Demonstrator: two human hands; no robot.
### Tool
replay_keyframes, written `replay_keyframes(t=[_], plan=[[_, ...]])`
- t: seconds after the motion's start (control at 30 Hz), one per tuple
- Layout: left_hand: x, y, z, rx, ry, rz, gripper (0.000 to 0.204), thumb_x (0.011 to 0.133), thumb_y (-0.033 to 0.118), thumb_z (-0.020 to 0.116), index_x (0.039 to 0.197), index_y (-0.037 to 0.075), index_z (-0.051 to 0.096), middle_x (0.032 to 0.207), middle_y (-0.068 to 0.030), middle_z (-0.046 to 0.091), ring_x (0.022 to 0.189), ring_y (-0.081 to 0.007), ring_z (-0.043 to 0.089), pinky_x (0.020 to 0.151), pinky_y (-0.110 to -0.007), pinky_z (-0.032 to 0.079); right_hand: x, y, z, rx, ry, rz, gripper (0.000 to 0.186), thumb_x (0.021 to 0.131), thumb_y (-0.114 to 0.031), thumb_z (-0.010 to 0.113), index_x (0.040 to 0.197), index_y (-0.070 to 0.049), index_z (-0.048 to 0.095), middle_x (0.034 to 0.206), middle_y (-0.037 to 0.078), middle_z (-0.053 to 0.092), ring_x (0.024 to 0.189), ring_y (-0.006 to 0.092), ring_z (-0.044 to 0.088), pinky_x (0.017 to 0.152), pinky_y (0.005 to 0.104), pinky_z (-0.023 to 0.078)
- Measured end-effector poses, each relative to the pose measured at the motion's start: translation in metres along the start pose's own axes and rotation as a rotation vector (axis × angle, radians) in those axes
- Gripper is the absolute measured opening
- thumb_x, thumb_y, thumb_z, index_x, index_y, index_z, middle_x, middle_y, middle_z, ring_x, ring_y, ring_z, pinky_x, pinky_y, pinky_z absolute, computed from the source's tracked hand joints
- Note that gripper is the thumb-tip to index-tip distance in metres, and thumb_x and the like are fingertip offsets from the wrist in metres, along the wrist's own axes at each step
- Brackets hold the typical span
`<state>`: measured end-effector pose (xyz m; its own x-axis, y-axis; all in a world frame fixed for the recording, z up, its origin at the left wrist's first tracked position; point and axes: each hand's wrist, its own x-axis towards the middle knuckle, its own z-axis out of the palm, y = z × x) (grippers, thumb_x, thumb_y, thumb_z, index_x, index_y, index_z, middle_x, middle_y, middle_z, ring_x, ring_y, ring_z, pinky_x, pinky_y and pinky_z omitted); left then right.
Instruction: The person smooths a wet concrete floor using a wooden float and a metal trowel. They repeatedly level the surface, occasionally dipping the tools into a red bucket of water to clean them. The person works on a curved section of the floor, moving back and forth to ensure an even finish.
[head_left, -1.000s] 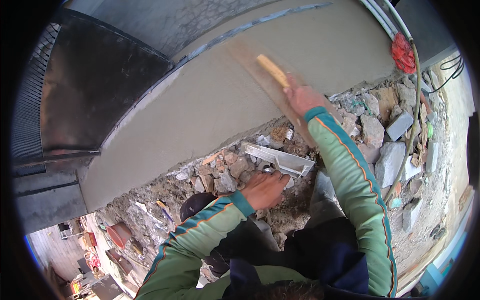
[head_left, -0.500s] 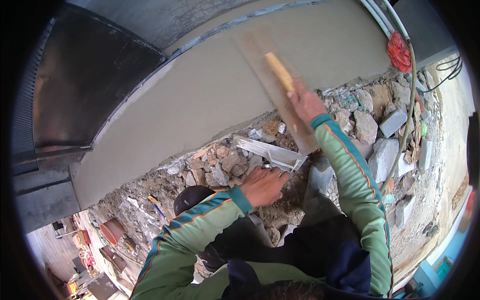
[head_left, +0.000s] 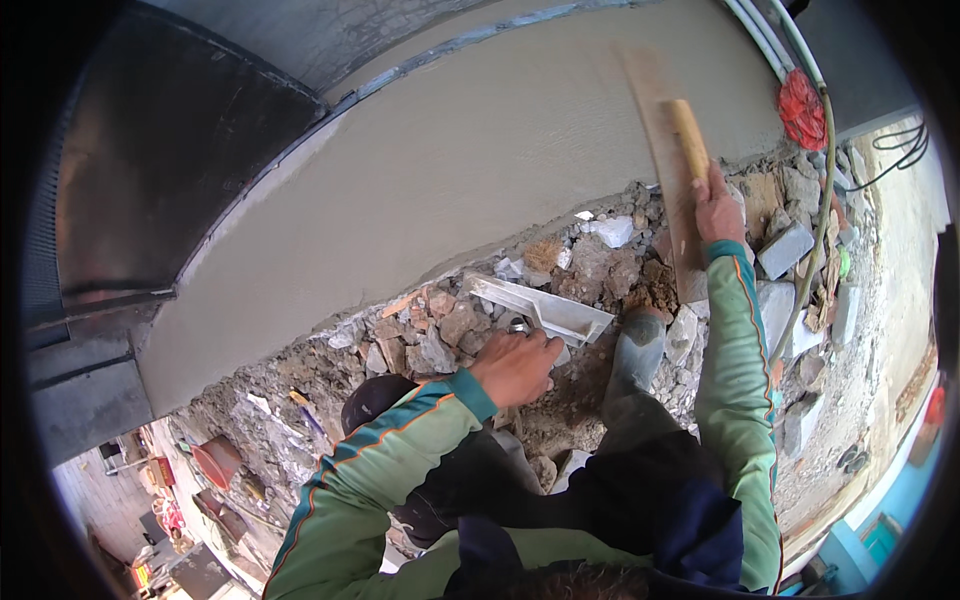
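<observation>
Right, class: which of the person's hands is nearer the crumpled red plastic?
Right: the right hand is below and left of the red plastic; the left hand is farther off, over the rubble.

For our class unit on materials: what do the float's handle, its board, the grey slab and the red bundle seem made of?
Handle: probably wood, smooth; its even tan colour suggests it.
Board: perhaps wood too, dull brown; blur hides any grain.
Grey slab: likely cement or mortar, matt, smooth, with faint marks.
Red bundle: probably thin plastic, crinkled with highlights.

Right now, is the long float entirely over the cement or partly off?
Partly off: the long float has its far end over cement, near end over rubble.
</observation>
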<state>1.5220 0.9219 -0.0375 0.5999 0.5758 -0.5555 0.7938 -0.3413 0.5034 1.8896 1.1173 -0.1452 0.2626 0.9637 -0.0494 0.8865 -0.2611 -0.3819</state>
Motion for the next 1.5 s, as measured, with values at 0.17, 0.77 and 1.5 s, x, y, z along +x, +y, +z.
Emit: replay_keyframes(t=[0.17,0.77,1.5], plan=[[-0.017,-0.004,0.001,-0.013,0.05,-0.009,0.056,0.083,0.023,0.076,0.131,0.005,0.052,0.115,-0.0219,0.06,0.094,-0.0433,0.068,0.083,-0.054,0.053,-0.013,-0.002,0.003,0.214,0.095,-0.028,0.056,0.104,-0.046,0.047,0.154,-0.021,0.041,0.114,0.03,0.069,0.103,0.0499,0.067,0.086,0.0563,0.054],[0.017,-0.009,-0.007,-0.018,-0.111,-0.028,0.054,0.09,0.029,0.069,0.136,0.004,0.052,0.121,-0.0197,0.06,0.113,-0.0406,0.062,0.093,-0.051,0.05,0.016,-0.043,-0.009,0.03,-0.093,-0.057,0.055,0.104,-0.042,0.045,0.155,-0.024,0.038,0.11,0.026,0.071,0.102,0.0483,0.068,0.094,0.0565,0.053],[0.021,0.011,-0.007,0.052,-0.076,0.087,0.056,0.091,0.03,0.07,0.136,0.005,0.05,0.117,-0.0184,0.06,0.107,-0.0409,0.064,0.09,-0.053,0.05,-0.07,0.009,-0.043,0.059,-0.145,-0.159,0.055,0.104,-0.046,0.047,0.156,-0.032,0.039,0.111,0.027,0.07,0.101,0.0481,0.067,0.092,0.0545,0.053]])
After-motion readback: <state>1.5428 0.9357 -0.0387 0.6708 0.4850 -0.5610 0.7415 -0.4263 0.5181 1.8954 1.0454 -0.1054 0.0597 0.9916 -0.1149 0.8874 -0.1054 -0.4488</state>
